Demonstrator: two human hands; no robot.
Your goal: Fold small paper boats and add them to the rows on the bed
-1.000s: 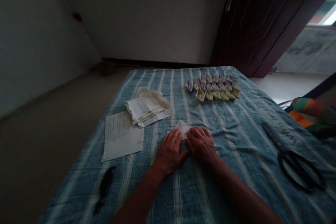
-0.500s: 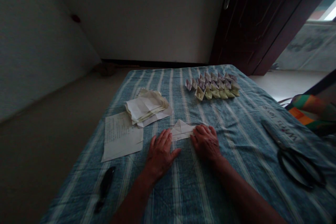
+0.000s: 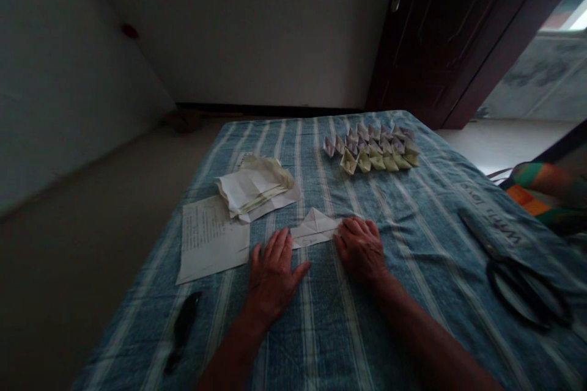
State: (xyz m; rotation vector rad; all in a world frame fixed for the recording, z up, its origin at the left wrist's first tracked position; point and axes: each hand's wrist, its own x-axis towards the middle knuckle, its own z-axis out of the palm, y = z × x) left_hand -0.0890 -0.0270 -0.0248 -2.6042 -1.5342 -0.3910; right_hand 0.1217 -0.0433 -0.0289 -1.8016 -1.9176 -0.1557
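A white paper folded into a triangle over a strip [image 3: 314, 229] lies flat on the blue striped cloth [image 3: 403, 305]. My left hand [image 3: 271, 272] rests flat on the cloth, fingers spread, fingertips touching the paper's left end. My right hand [image 3: 361, 249] lies flat with its fingers pressed on the paper's right end. Neither hand grips anything.
Rows of small folded paper boats [image 3: 372, 153] stand at the far side. A stack of creased sheets [image 3: 255, 187] and a flat written sheet [image 3: 211, 238] lie to the left. A dark pen-like object [image 3: 182, 327] lies front left. Large black scissors [image 3: 518, 278] lie at the right.
Both hands slid apart along the folded paper, left hand moving left and toward me, right hand to the right, uncovering the paper's lower strip.
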